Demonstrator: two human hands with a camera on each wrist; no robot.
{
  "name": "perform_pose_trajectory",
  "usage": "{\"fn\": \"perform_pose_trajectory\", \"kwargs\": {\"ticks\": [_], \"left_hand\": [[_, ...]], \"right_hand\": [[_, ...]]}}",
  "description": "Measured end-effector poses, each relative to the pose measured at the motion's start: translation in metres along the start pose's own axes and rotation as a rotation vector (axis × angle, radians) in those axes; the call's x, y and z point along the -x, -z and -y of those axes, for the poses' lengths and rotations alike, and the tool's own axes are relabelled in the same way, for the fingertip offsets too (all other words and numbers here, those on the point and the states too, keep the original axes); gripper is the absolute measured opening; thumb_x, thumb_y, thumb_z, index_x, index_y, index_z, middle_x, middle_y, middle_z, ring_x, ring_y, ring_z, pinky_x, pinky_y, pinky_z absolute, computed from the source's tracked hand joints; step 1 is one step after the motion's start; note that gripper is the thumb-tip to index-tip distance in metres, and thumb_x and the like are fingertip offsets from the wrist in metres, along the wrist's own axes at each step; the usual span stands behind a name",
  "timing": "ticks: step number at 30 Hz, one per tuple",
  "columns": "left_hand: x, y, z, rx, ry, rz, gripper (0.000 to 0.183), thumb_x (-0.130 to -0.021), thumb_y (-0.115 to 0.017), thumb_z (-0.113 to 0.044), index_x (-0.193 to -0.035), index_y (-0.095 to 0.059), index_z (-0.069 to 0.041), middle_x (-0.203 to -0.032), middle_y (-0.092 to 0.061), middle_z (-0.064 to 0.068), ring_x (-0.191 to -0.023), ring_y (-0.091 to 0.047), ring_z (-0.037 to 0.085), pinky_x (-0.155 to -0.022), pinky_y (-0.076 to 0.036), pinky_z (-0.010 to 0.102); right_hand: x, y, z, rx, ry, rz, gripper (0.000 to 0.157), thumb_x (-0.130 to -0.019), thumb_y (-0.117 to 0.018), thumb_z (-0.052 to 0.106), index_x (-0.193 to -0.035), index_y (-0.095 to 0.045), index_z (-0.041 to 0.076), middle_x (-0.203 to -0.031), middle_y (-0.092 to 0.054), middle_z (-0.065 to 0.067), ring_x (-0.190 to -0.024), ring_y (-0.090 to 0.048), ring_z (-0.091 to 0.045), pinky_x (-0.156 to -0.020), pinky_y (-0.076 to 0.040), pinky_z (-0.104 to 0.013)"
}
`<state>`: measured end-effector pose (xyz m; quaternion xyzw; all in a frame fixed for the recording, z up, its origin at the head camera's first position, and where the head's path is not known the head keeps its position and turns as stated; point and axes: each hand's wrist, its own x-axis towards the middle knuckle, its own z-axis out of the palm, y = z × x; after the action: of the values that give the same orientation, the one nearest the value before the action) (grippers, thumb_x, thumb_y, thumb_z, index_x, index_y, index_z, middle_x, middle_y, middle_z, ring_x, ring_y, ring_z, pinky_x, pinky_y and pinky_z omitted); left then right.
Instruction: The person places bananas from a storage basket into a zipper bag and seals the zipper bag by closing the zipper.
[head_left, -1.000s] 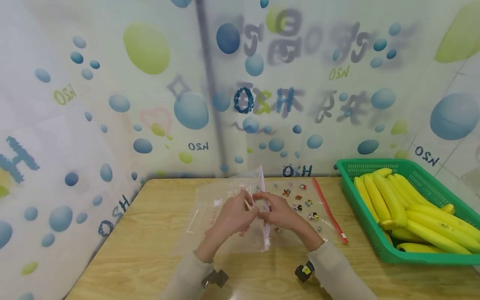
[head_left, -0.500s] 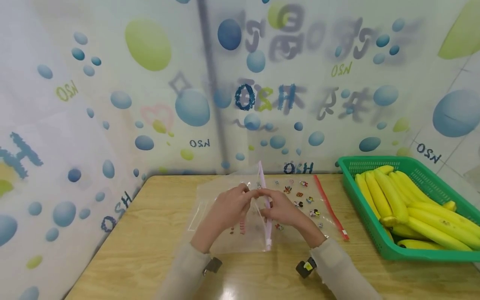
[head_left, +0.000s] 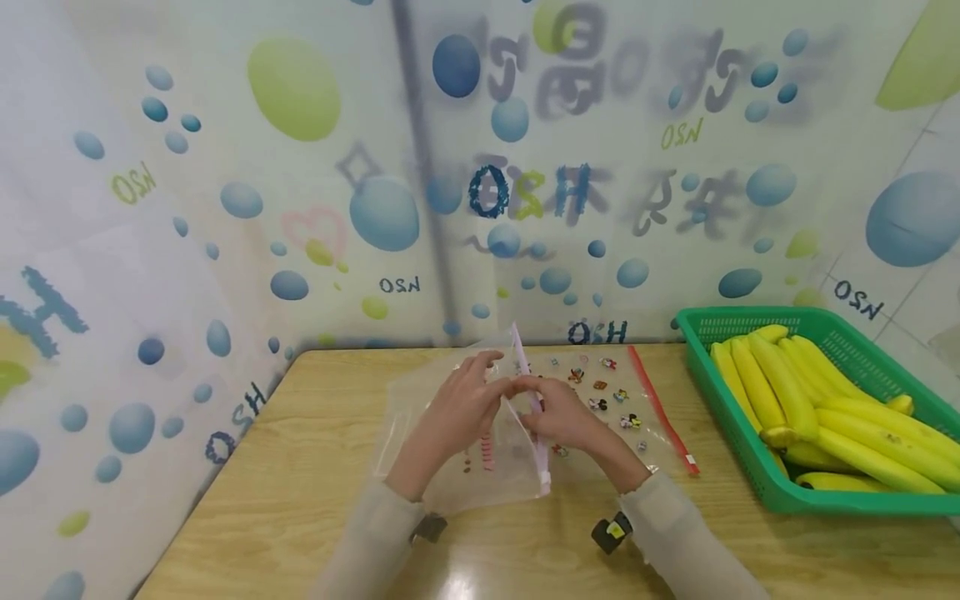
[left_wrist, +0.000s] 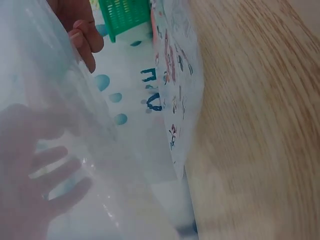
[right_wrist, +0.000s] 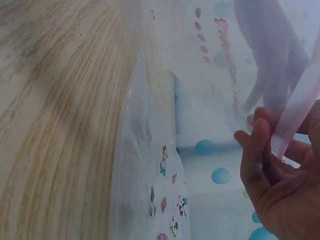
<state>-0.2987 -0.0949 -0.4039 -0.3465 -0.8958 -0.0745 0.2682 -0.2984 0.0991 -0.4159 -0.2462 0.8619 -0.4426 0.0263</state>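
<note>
Between my hands, a translucent zip bag stands raised off the table, its pale lilac zip edge toward the right. Red printing shows through the plastic. My left hand pinches the bag near the opening with thumb and forefinger; its other fingers are spread, seen through the film in the left wrist view. At the zip edge, my right hand pinches the plastic, its fingers curled beside the strip in the right wrist view. The two hands' fingertips meet or nearly meet; which, I cannot tell.
Flat to the right lies a second clear bag with small cartoon prints and a red zip strip. Beyond it sits a green basket of bananas. A bubble-patterned sheet hangs behind the wooden table.
My left fingers have uncurled and lifted away from the bag, while its thumb and forefinger moved against my right fingertips. The lower end of the zip edge has swung slightly right.
</note>
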Motion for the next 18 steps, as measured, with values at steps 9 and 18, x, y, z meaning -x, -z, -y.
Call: {"fn": "perform_pose_trajectory", "kwargs": {"ticks": [9, 18], "left_hand": [[0.0, 0.0, -0.001, 0.051, -0.02, -0.048, 0.016, -0.092, -0.055, -0.007, -0.09, -0.064, -0.02, -0.137, -0.05, 0.013, -0.113, -0.059, 0.025, -0.087, -0.053, 0.041], [-0.003, 0.021, 0.003, -0.012, -0.035, -0.083, 0.01, -0.091, -0.06, -0.008, -0.088, -0.062, -0.017, -0.132, -0.052, 0.013, -0.106, -0.062, 0.027, -0.082, -0.054, 0.037]], "right_hand": [[-0.001, -0.005, 0.001, 0.028, -0.098, 0.014, 0.046, -0.077, -0.073, 0.009, -0.122, -0.065, 0.017, -0.122, -0.065, -0.002, -0.096, -0.062, -0.028, -0.063, -0.052, -0.035], [-0.001, 0.002, -0.002, 0.035, -0.118, 0.062, 0.053, -0.076, -0.073, 0.009, -0.128, -0.062, 0.014, -0.128, -0.064, -0.003, -0.098, -0.062, -0.029, -0.063, -0.053, -0.029]]}}
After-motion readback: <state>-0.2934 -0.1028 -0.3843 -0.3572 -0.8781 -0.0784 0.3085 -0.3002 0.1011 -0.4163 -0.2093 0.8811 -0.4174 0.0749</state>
